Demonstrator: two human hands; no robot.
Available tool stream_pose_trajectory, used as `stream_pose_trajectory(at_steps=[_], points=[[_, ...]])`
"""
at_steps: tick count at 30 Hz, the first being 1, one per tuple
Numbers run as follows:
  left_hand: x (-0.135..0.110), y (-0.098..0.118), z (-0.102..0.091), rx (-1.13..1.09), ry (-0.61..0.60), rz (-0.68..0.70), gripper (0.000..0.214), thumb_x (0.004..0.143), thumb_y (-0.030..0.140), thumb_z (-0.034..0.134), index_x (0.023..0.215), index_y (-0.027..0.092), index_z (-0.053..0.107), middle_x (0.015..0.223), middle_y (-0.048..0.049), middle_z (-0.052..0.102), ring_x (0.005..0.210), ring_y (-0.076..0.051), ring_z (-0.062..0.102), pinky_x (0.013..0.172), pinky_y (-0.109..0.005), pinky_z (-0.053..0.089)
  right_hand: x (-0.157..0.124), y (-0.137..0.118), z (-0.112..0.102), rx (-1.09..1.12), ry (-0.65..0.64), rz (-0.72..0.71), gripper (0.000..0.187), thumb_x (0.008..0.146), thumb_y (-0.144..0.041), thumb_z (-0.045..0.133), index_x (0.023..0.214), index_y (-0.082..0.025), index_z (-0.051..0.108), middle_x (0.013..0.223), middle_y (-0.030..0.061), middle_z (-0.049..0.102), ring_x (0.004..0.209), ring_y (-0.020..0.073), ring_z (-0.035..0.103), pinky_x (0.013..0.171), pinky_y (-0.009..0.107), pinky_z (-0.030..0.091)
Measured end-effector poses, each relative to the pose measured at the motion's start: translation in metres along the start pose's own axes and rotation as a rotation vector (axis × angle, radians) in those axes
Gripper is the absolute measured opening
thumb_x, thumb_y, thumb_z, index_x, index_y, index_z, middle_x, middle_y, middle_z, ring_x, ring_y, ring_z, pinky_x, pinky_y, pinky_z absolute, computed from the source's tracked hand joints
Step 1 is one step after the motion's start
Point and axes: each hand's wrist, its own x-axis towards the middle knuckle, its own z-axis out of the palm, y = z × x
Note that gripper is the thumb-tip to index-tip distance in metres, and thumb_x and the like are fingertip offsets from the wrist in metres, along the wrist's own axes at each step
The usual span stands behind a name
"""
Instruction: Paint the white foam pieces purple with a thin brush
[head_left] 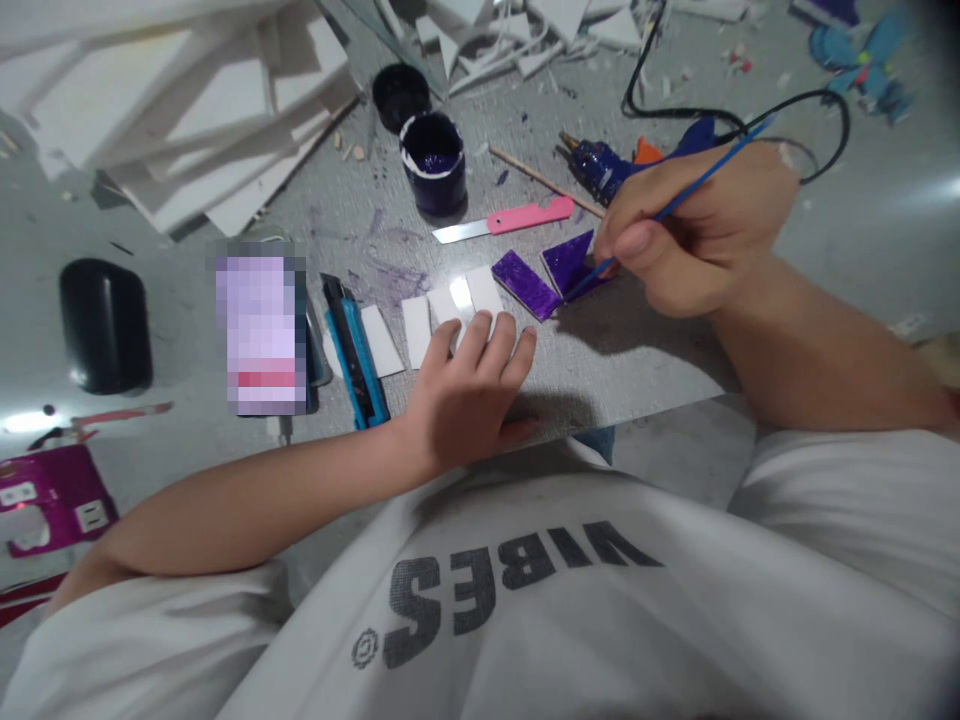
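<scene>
Gripping a slim blue brush, my right hand is closed, thumb and fingers pinched together around the shaft, and the brush's lower end comes down at the purple triangular piece just left of my fingertips. A purple rectangular piece lies beside that one, between my two hands. My left hand is palm down, its fingers loosely spread and bent, reaching over the near ends of some white pieces; I can't tell whether it presses on them. Just left of this hand lies a blue utility knife, with a phone farther left. Beyond its fingertips I see a pink-handled knife and, past that, an uncapped pot of dark paint. A glue gun sits just beyond my right hand, which partly hides it.
</scene>
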Motion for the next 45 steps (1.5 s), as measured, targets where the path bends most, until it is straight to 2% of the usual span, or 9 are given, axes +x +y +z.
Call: stream_pose_trajectory(at_steps=[5,11,18,24,27,32,38,41,45], points=[[0.0,0.0,0.001,-0.014,0.0,-0.005,0.095,0.109,0.07,0.084,0.181,0.011,0.064,0.177,-0.0316,0.069,0.159,-0.054,0.066,0.123,-0.071,0.057,-0.002,0.001,0.002,-0.016,-0.067,-0.016,0.035,0.129,-0.049,0.059,0.108,-0.027,0.076,0.092,-0.0037,0.082,0.072,0.0101,0.073,0.071,0.026,0.058],[0.0,-0.001,0.002,0.001,0.007,0.002,0.095,0.108,0.071,0.084,0.18,0.011,0.065,0.177,-0.0312,0.069,0.16,-0.052,0.067,0.125,-0.068,0.057,-0.002,0.007,0.003,-0.107,-0.045,-0.052,0.034,0.13,-0.047,0.059,0.107,-0.026,0.075,0.083,-0.0053,0.075,0.069,0.0094,0.068,0.064,0.025,0.051],[0.0,-0.001,0.0,0.002,0.005,0.006,0.095,0.11,0.071,0.083,0.18,0.01,0.064,0.177,-0.0317,0.07,0.159,-0.053,0.067,0.124,-0.068,0.057,-0.004,0.011,0.0,-0.163,-0.073,-0.063,0.034,0.129,-0.048,0.057,0.111,-0.028,0.077,0.087,-0.0044,0.078,0.072,0.0117,0.072,0.069,0.027,0.058],[0.0,-0.001,0.001,0.028,0.022,0.011,0.099,0.108,0.073,0.086,0.179,0.008,0.064,0.175,-0.0319,0.071,0.158,-0.051,0.069,0.125,-0.064,0.057,-0.007,0.014,-0.004,-0.137,-0.125,0.12,0.048,0.124,-0.072,0.059,0.111,-0.034,0.084,0.089,-0.0004,0.08,0.079,0.0193,0.076,0.084,0.037,0.066],[-0.001,-0.001,0.002,0.025,0.024,0.007,0.101,0.106,0.073,0.088,0.179,0.008,0.063,0.175,-0.0323,0.071,0.159,-0.052,0.069,0.125,-0.065,0.056,-0.007,0.016,-0.002,-0.091,-0.04,0.138,0.053,0.12,-0.079,0.064,0.106,-0.034,0.086,0.079,-0.0014,0.074,0.069,0.0182,0.07,0.076,0.037,0.062],[-0.002,-0.002,0.002,0.048,0.044,0.022,0.098,0.108,0.073,0.086,0.178,0.009,0.065,0.174,-0.031,0.072,0.158,-0.05,0.07,0.125,-0.063,0.057,0.001,0.007,0.003,-0.051,0.186,0.098,0.055,0.124,-0.064,0.064,0.089,-0.027,0.084,0.064,-0.0033,0.069,0.053,0.0115,0.06,0.055,0.032,0.042],[-0.002,-0.003,0.003,0.054,0.053,0.036,0.103,0.107,0.075,0.087,0.178,0.004,0.064,0.172,-0.0335,0.072,0.156,-0.052,0.07,0.125,-0.066,0.057,0.008,0.003,0.013,0.029,0.379,0.235,0.07,0.115,-0.086,0.068,0.08,-0.027,0.082,0.06,0.0007,0.068,0.051,0.0166,0.067,0.052,0.037,0.044],[-0.003,-0.003,0.004,0.039,0.052,0.023,0.098,0.109,0.074,0.084,0.178,0.006,0.065,0.172,-0.0329,0.073,0.153,-0.05,0.071,0.127,-0.067,0.055,0.009,0.009,0.017,0.147,0.374,0.289,0.07,0.11,-0.093,0.07,0.085,-0.028,0.083,0.062,0.0007,0.069,0.05,0.0163,0.066,0.049,0.037,0.045],[-0.003,-0.002,0.001,0.029,0.018,0.009,0.096,0.112,0.073,0.081,0.18,0.007,0.063,0.178,-0.0338,0.068,0.155,-0.05,0.069,0.12,-0.063,0.058,0.009,0.017,0.009,0.24,0.206,0.401,0.065,0.112,-0.096,0.062,0.105,-0.035,0.083,0.074,0.0007,0.076,0.058,0.0184,0.065,0.063,0.042,0.055]])
